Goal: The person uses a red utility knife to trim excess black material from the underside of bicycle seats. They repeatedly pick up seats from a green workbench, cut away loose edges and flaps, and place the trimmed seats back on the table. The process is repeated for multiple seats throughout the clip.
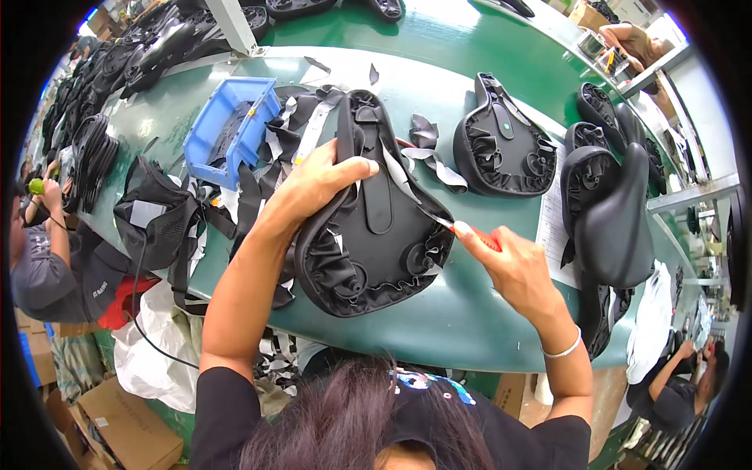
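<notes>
The left hand (313, 184) grips the upturned saddle (368, 227) by its narrow end, long axis pointing away, while the right hand (509, 262), closed on what seems a red-handled blade (462, 229), meets its right edge.

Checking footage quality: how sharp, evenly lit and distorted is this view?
Head view: fisheye bends the green table edge, with black vignette at the rim; lighting is bright and even, with soft glare on the tabletop; the saddle and both hands are sharp; the upper right corner is overexposed.
</notes>
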Demonstrator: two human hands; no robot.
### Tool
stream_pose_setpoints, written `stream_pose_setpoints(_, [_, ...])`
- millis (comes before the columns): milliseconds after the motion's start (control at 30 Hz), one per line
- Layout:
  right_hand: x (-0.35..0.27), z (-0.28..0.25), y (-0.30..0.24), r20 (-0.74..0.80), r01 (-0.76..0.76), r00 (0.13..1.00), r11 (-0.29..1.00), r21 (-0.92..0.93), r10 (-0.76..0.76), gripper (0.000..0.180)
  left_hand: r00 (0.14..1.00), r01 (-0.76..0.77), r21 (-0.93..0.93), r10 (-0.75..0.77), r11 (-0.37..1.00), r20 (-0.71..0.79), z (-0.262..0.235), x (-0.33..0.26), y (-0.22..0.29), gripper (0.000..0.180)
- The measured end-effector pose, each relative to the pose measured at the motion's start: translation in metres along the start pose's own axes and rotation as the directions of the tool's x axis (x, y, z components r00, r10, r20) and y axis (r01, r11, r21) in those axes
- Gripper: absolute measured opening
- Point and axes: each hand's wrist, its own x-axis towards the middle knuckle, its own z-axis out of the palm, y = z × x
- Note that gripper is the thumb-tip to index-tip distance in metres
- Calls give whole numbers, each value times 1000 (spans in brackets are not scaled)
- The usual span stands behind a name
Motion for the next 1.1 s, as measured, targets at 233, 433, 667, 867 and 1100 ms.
stream_pose_setpoints(233, [-49, 47, -78, 57, -433, 897, 848, 306, 438, 65, 970, 33, 18, -27, 999, -243, 6, -33, -11, 39])
stream_pose_setpoints(433, [-62, 23, -102, 52, -447, 841, 638, 627, 539, 52, 882, -107, -237, -18, 965, -472, 25, -88, -39, 36])
stream_pose_setpoints(667, [35, 23, -59, -93, -371, 791, 594, 714, 605, 51, 798, -283, -169, 134, 944, -588, 58, -114, -37, 38])
stream_pose_setpoints(867, [0, 22, -9, -11, -206, 626, 179, 962, 780, 45, 677, 9, 864, 632, 504, -376, 35, -115, -53, 63])
stream_pose_setpoints(1100, [-4, -7, -61, 74, -291, 877, 402, 868, 476, 52, 707, -661, 604, 641, 447, 299, 63, -30, -41, 23])
